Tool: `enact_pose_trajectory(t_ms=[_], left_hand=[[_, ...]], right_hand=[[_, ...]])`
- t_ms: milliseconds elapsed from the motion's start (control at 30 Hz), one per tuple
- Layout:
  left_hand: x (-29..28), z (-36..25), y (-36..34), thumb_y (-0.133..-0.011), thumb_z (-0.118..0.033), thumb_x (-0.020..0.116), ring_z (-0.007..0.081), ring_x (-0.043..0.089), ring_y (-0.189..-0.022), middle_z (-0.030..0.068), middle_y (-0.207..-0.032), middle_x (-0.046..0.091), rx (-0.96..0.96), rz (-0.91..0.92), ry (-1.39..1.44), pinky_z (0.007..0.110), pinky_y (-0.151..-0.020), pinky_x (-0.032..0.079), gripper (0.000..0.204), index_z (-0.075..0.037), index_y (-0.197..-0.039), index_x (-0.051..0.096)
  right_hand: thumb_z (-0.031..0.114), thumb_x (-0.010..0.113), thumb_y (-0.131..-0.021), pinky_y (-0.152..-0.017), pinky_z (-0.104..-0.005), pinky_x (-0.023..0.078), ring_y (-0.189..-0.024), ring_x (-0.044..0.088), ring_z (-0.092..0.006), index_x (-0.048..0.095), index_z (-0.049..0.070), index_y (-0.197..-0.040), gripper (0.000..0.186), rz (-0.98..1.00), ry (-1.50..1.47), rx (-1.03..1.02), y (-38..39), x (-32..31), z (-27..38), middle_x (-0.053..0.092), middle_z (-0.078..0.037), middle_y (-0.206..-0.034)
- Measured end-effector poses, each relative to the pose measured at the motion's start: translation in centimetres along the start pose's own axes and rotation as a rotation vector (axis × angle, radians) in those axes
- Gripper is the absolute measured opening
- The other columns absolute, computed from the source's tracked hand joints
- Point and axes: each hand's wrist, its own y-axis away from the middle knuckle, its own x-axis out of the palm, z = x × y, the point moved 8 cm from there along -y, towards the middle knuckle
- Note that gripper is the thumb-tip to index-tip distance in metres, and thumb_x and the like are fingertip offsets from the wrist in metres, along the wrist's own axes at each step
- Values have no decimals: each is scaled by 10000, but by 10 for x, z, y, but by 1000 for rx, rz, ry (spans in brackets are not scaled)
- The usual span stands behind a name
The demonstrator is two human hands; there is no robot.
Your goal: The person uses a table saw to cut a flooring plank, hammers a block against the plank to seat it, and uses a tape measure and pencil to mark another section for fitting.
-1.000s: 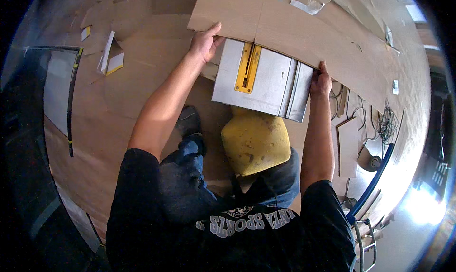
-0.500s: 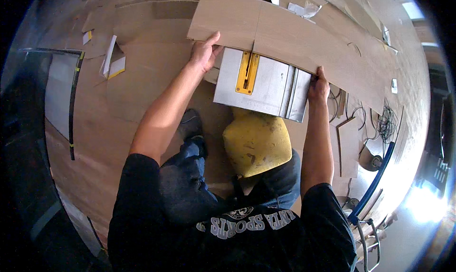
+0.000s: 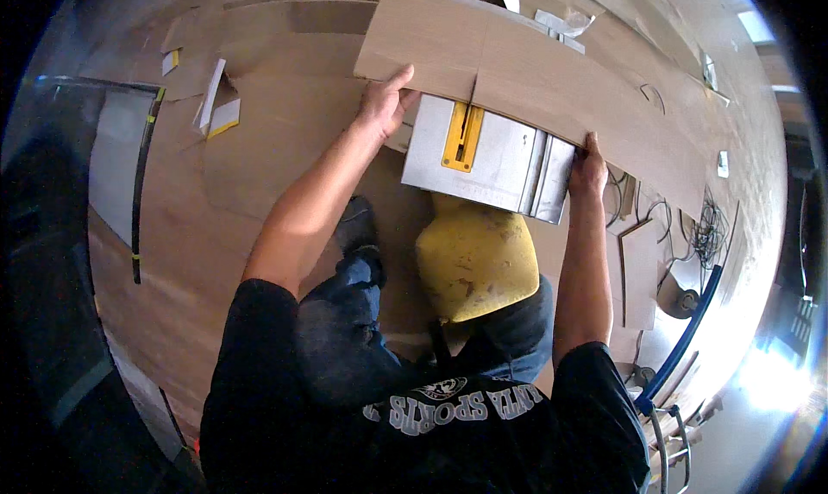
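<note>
One left hand (image 3: 385, 106) and one right hand (image 3: 588, 173) clamp the near edge of one brown board (image 3: 535, 75), upper centre; it lies across one metal saw table (image 3: 504, 153) with one yellow insert (image 3: 454, 151). At right, one cable tangle (image 3: 709, 232) lies.

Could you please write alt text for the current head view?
A person's left hand and right hand hold the near edge of a long, flat, tan board across a silver metal saw table with a yellow slotted insert. Nearer the person is a scuffed yellow panel; tangled dark cables lie at right.
</note>
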Motion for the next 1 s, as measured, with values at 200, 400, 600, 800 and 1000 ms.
enact_pose_trajectory(t_ms=[200, 400, 600, 800, 1000], left_hand=[[4, 0, 12, -933, -185, 732, 193, 569, -1168, 33, -1290, 582, -23, 47, 8, 392, -1029, 502, 426, -114, -1307, 539], [-4, 2, 17, -934, -164, 730, 193, 569, -1172, 21, -1270, 593, -25, 12, 5, 392, -1024, 502, 388, -105, -1280, 564], [-9, 1, 24, -929, -140, 724, 201, 573, -1148, 29, -1264, 582, 15, 5, 14, 418, -1019, 488, 433, -154, -1313, 525], [-14, 1, 30, -933, -167, 722, 216, 571, -1149, 44, -1275, 577, -11, -10, -33, 418, -1002, 496, 430, -105, -1313, 529], [-13, 4, 34, -948, -166, 704, 220, 577, -1151, 63, -1274, 578, 0, 5, -18, 407, -996, 511, 416, -96, -1317, 525]], right_hand=[[192, 662, -987, -911, -387, 570, -1033, 663, -257, 601, -27, -1220, 326, -63, 30, 18, 16, -7, 5, 675, -130, -1148], [203, 660, -989, -902, -365, 564, -1018, 669, -242, 637, -10, -1171, 281, -79, 5, 66, 29, -4, 3, 693, -116, -1111], [237, 642, -1002, -939, -374, 544, -1046, 645, -233, 626, -14, -1204, 323, -66, 43, 100, 49, 6, 1, 676, -109, -1152], [263, 660, -993, -817, -345, 544, -987, 643, -214, 646, -6, -1158, 316, 14, 109, 86, 35, -9, -6, 691, -115, -1024], [202, 634, -1005, -878, -348, 568, -1003, 656, -226, 568, -22, -1255, 342, -8, 19, 53, 60, 3, 6, 662, -120, -1123]])
